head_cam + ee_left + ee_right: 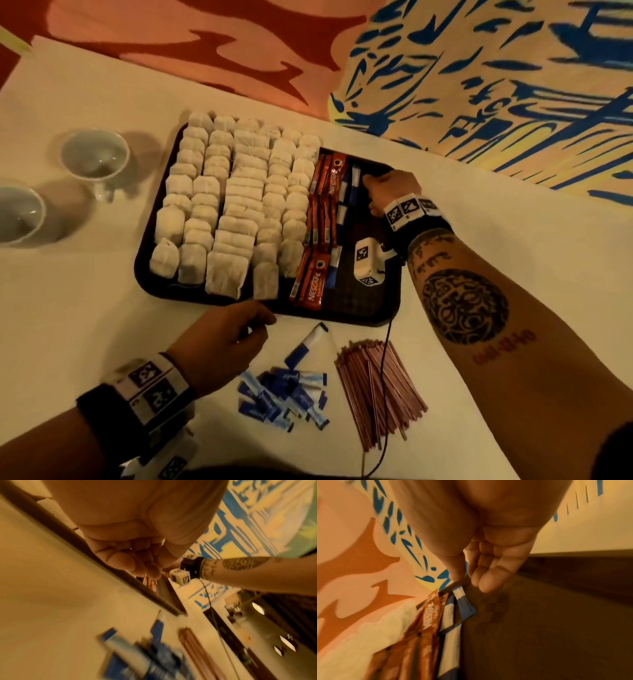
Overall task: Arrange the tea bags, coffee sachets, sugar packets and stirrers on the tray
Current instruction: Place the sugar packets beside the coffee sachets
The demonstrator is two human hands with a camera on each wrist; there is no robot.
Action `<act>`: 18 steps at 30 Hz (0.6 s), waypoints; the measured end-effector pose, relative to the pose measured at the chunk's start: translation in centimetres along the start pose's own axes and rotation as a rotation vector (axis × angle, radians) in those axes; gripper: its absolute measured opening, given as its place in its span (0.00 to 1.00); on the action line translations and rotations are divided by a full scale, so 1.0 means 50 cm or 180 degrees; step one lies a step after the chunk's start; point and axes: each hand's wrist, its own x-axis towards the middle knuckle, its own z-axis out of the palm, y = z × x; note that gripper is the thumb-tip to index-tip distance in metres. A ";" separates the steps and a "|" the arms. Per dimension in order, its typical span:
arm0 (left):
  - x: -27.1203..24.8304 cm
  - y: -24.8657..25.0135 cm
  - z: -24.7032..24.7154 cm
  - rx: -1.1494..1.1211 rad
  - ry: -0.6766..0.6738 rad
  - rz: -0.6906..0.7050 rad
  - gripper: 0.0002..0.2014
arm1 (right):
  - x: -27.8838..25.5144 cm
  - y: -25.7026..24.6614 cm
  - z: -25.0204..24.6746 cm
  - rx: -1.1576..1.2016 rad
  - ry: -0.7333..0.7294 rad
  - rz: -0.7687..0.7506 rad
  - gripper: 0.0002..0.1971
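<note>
At the tray's point(359, 313) upper right, the right hand point(390, 192), fingers loosely curled and holding nothing, should nudge each sugar packet point(356, 176) flush beside the sachets point(327, 178), while the left hand point(222, 337), loosely curled and holding nothing, steadies the near rim.

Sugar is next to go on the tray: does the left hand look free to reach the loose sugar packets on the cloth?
Probably yes: the left hand holds nothing and hovers beside the sugar packets, nothing lying between.
</note>
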 end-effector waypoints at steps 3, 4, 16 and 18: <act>-0.021 -0.025 0.020 0.0866 -0.0377 0.0278 0.15 | -0.076 0.018 -0.013 0.0102 0.0191 -0.0065 0.21; -0.025 -0.034 0.027 0.1051 -0.0477 0.0340 0.20 | -0.102 0.025 -0.016 0.0116 0.0279 -0.0120 0.21; -0.054 -0.084 0.142 0.2614 -0.0606 0.0962 0.25 | -0.345 0.168 0.064 0.0361 0.0079 -0.0454 0.08; -0.045 -0.091 0.146 0.2693 -0.0386 0.1199 0.16 | -0.358 0.181 0.079 0.0391 0.0130 -0.0536 0.09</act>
